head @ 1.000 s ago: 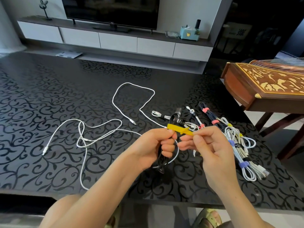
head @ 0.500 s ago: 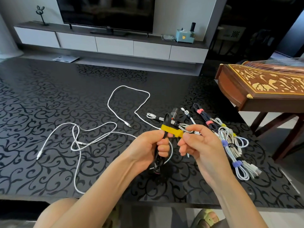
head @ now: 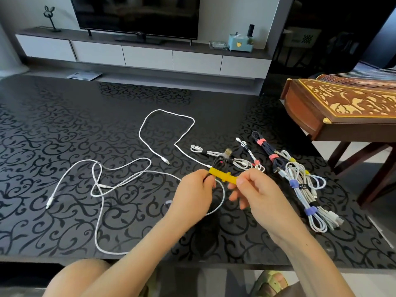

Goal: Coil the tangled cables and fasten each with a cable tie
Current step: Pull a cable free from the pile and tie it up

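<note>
Blk cable point(head: 216, 162) mostly hidden; TV point(head: 137, 16) cropped at top.

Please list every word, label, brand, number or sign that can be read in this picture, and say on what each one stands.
Nothing can be read with certainty.
Black tag on the white cable bundle: pale marks, perhaps "CE", too small to be sure.
Television: a small mark on its lower edge, too small to read.
Box on the dark shelf: a lattice sign only, no legible words.
</note>
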`<state>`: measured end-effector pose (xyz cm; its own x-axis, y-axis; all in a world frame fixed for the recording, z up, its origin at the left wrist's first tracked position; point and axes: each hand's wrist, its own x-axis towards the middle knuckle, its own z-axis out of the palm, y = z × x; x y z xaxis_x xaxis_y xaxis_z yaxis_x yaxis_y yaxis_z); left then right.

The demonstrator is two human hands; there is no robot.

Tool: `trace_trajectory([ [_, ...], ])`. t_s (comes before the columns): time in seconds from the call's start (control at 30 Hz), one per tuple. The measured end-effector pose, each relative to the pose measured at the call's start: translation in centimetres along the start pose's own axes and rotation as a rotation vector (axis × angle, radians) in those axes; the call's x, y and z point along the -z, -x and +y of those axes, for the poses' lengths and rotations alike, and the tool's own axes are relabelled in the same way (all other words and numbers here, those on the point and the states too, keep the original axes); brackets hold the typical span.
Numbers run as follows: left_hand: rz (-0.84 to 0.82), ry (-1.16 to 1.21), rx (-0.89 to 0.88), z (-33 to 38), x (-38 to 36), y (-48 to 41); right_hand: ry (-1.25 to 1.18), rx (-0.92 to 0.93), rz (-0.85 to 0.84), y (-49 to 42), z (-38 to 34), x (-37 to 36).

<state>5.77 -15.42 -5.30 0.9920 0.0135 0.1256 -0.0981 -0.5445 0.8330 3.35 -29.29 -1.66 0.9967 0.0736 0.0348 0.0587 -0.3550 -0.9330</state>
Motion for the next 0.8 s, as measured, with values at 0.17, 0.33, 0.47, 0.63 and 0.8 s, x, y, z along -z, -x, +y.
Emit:
trace_trajectory([
  [0.17, 0.169, -0.479, -0.287, 0.1, -1.0, -0.1, -0.073, 0.198, 0.073, 1.0, -1.4, -0.7],
  [0.33, 0.163, -0.565, -0.293, -0.8, -1.8, -0.5, -0.302, 0.008, 0.059, 0.1, -1.0, -0.6],
  [0.47, -0.187, 0.129, 0.092, 0.7, -0.7, -0.8, -0.305, -0.062, 0.01, 0.0, -0.7, -0.4],
  [0.63, -0.55, 0.911, 0.313, 1.6, 2.3, -0.9, -0.38, -0.087, 0.095, -0.5, -0.3, 1.7],
  [0.8, -0.687, 1.046, 0.291, 2.1, 2.9, -0.3, -0.321, -0.105, 0.031, -0.3, -0.1, 2.5],
])
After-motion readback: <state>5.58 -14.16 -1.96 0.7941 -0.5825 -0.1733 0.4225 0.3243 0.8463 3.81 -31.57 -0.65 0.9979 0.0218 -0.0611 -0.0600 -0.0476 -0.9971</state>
